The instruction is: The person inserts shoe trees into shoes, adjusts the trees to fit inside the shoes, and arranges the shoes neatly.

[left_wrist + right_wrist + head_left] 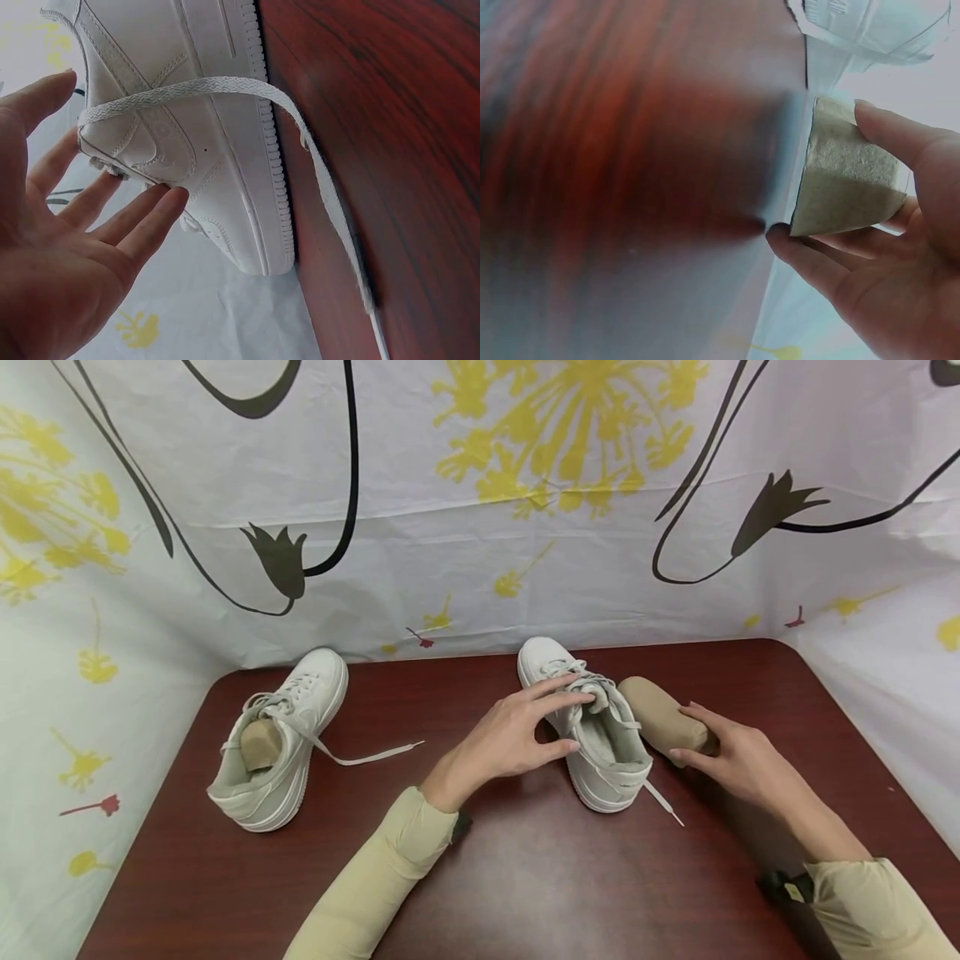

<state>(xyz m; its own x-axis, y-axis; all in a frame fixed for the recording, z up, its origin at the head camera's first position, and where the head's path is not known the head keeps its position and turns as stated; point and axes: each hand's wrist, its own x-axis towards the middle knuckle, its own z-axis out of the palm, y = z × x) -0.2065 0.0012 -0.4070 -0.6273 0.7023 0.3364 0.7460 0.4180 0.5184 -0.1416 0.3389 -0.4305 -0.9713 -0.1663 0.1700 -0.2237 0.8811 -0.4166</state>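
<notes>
A white sneaker (600,735) stands at the middle right of the table, toe to the back, its opening showing and its grey laces loose. My left hand (510,735) reaches over its near-left side, fingertips by the tongue and laces, thumb apart. In the left wrist view the fingers (154,225) overlap the sneaker's side panel (180,142), and a flat lace (225,85) hangs across it. Right of the sneaker, my right hand (738,760) grips the end of a brown moulded-paper shoe insert (660,714). In the right wrist view thumb and fingers hold the insert (847,169) at its sides.
A second white sneaker (315,685) stands at the table's left with a brown insert (261,745) inside, its lace (367,760) trailing rightward. Another lace end (663,802) lies beside the right sneaker. A patterned cloth (412,552) hangs behind the dark red table (420,702).
</notes>
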